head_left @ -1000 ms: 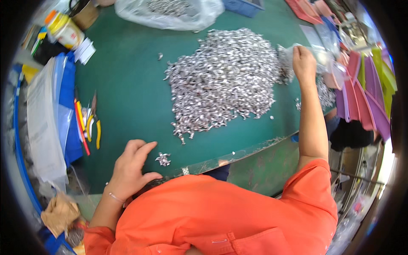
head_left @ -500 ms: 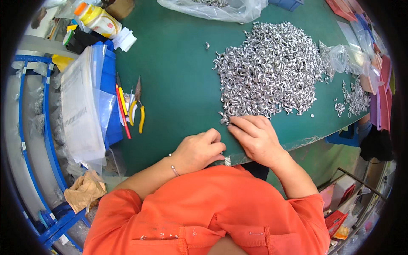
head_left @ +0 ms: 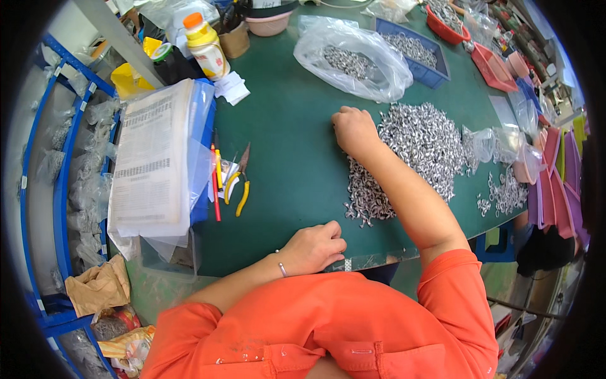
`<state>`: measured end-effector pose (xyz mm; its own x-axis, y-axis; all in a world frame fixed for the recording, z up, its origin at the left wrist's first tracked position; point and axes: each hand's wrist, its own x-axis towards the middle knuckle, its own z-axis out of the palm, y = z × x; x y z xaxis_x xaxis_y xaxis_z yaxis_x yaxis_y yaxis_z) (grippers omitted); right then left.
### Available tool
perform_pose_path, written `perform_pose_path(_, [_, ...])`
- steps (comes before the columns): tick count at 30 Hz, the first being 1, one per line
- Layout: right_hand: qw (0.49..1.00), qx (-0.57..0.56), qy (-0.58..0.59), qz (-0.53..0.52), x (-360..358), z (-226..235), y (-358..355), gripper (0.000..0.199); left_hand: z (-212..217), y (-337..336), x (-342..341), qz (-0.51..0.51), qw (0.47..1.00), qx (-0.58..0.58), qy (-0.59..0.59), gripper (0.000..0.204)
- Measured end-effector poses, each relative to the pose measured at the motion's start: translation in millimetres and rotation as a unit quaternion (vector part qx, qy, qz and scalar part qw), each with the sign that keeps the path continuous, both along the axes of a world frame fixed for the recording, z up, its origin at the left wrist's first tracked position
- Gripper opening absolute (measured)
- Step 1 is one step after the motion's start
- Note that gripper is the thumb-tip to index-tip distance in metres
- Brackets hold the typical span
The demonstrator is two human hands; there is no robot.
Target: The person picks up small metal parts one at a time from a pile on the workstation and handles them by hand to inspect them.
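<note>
The right hand [head_left: 355,129] lies with curled fingers at the far left edge of the heap of small silver metal rings [head_left: 416,158], which spreads across the middle of the green desk [head_left: 290,151]; whether its grip holds any rings I cannot tell. The left hand [head_left: 314,246] rests near the desk's front edge in a loose fist, its grip narrow, with what it may hold hidden. Yellow-handled pliers [head_left: 240,183] lie left of both hands, and a clear bag of rings [head_left: 353,60] sits beyond the heap.
</note>
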<state>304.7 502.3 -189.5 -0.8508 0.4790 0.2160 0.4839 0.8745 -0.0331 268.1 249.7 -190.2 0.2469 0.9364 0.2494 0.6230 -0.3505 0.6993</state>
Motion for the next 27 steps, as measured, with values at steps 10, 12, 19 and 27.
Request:
perform_pose_path(10, [0.951, -0.162, 0.261, 0.028, 71.4, 43.6, -67.5, 0.005, 8.6, -2.8, 4.1, 0.039, 0.995, -0.057, 0.079, 0.016])
perform_pose_path(12, [0.926, -0.243, 0.287, 0.002, 97.8, 46.2, -89.3, 0.006, 12.0, -0.2, 7.1, 0.050, 0.991, -0.077, 0.095, 0.014])
perform_pose_path(19, [0.771, -0.452, 0.425, -0.146, 153.0, 25.8, -137.7, 0.011, 8.1, 10.5, -4.2, 0.082, 0.992, -0.099, 0.007, 0.012])
perform_pose_path(27, [0.714, -0.516, 0.451, -0.141, 181.9, 22.6, -155.7, 0.014, 6.9, 43.6, -44.7, 0.142, 0.556, -0.325, -0.752, 0.003])
